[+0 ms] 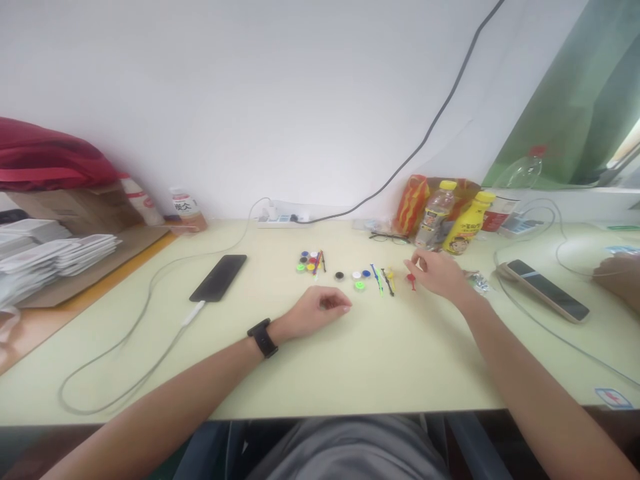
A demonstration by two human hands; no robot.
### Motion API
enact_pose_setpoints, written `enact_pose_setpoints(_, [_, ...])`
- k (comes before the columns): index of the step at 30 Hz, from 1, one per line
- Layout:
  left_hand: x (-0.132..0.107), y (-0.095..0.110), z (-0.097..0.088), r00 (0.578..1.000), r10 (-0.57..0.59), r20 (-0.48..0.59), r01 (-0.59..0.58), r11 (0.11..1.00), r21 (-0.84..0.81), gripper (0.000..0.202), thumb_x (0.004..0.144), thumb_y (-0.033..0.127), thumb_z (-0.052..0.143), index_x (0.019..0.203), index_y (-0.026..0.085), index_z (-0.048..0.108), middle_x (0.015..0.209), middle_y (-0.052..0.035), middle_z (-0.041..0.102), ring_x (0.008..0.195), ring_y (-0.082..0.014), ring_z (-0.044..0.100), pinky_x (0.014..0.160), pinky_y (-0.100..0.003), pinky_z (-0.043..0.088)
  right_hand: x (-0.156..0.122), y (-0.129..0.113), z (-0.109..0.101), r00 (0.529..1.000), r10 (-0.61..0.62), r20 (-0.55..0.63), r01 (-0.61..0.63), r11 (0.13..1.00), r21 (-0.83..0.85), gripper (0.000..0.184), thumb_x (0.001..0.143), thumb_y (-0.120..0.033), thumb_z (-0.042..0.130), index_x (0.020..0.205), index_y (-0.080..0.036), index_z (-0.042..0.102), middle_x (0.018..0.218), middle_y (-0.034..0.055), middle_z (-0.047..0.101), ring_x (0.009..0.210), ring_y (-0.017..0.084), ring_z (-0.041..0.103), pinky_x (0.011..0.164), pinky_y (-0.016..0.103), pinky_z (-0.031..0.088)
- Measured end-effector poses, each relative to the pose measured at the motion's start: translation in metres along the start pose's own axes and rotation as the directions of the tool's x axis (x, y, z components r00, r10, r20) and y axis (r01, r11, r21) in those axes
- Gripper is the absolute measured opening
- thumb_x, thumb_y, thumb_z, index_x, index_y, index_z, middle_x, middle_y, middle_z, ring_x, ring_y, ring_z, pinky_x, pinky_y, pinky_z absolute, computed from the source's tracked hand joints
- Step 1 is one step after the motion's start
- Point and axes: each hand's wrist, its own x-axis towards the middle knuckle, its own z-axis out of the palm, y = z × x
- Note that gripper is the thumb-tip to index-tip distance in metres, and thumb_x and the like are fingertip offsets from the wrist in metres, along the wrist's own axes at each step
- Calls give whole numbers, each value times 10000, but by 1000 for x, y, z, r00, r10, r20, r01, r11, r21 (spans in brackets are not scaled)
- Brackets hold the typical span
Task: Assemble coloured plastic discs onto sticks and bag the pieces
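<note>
My left hand [323, 312], below a black wristwatch [263, 338], rests on the table with its fingers loosely curled together and nothing visible in them. My right hand [437, 272] reaches over the table, thumb and fingertips pinched at a small red plastic piece [411, 280]; the exact contact is partly hidden. Just left of it lie thin sticks: yellow [391, 280], black and white [387, 283], and blue and green [377, 280]. Small discs include a black disc [339, 275], a bright green disc [359, 286] and a blue disc [367, 273]. Farther left, a cluster of coloured discs [303, 260] sits beside more sticks [319, 261].
A phone [219, 278] with a white cable lies left; another device [547, 291] lies right. Bottles [467, 223], a snack bag [411, 203] and a power strip [280, 217] stand along the wall. White trays [55, 253] are stacked left. Another person's hand [617, 275] is at far right.
</note>
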Motion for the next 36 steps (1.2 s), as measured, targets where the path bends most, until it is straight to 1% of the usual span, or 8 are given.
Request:
enact_pose_setpoints(6, [0, 1, 0, 1000, -4, 2, 4, 1000, 6, 246, 942, 398, 705, 1002, 167, 766, 957, -68, 750, 858, -177, 666, 833, -312, 536, -6, -19, 22, 949, -310, -63, 315, 942, 112, 250, 968, -352, 574, 1143, -251, 721, 1043, 84, 722, 1005, 274, 648, 843, 382, 469])
enact_pose_setpoints(11, [0, 1, 0, 1000, -5, -2, 5, 1000, 0, 254, 936, 401, 711, 995, 161, 767, 935, -69, 747, 844, -176, 661, 820, -308, 533, -3, -20, 28, 923, -384, 31, 380, 920, 92, 206, 978, -303, 553, 978, -242, 750, 979, 81, 746, 952, 271, 648, 846, 402, 459])
enact_pose_setpoints(15, [0, 0, 0, 1000, 0, 0, 0, 1000, -4, 265, 934, 413, 712, 996, 162, 768, 943, -70, 750, 849, -177, 667, 823, -304, 538, 3, -12, 19, 951, -307, -28, 308, 939, 155, 190, 960, -275, 541, 889, -228, 710, 935, 73, 751, 928, 266, 652, 850, 405, 459])
enact_pose_setpoints(19, [1, 0, 0, 1000, 5, 1, -5, 1000, 13, 286, 933, 434, 709, 995, 161, 772, 945, -76, 756, 851, -184, 674, 818, -308, 547, 7, -7, 8, 981, -164, -99, 190, 904, 384, 246, 951, -407, 566, 883, -214, 703, 986, 89, 753, 940, 261, 658, 844, 389, 488])
enact_pose_setpoints(25, [1, 0, -1, 1000, 16, 3, -16, 1000, 17, 284, 937, 436, 707, 1000, 167, 773, 951, -74, 758, 850, -186, 675, 811, -312, 552, 7, -6, 9, 985, 123, 123, -174, 677, 716, 359, 864, -538, 686, 888, -184, 743, 942, 107, 776, 886, 254, 708, 762, 341, 546])
enact_pose_setpoints(28, [0, 1, 0, 1000, 14, 0, -14, 1000, 10, 284, 932, 440, 713, 991, 169, 775, 946, -72, 758, 846, -184, 676, 812, -310, 551, 8, -3, 13, 961, 154, 229, -272, 670, 690, 293, 830, -462, 724, 872, -174, 760, 872, 102, 775, 760, 234, 713, 674, 329, 545])
enact_pose_setpoints(32, [0, 3, 0, 1000, 9, -4, -9, 1000, 6, 288, 926, 445, 719, 980, 169, 779, 940, -72, 758, 836, -182, 675, 807, -310, 549, 12, 1, 18, 970, 165, 178, -238, 788, 568, 206, 797, -374, 727, 815, -175, 774, 918, 107, 785, 722, 213, 696, 633, 304, 525])
enact_pose_setpoints(36, [1, 4, 0, 1000, 5, 0, -5, 1000, 16, 297, 928, 449, 713, 983, 164, 778, 938, -74, 756, 830, -181, 670, 796, -308, 546, 14, 5, 23, 949, 173, 262, -294, 779, 553, 210, 811, -362, 690, 818, -173, 779, 904, 94, 778, 694, 198, 688, 632, 296, 524])
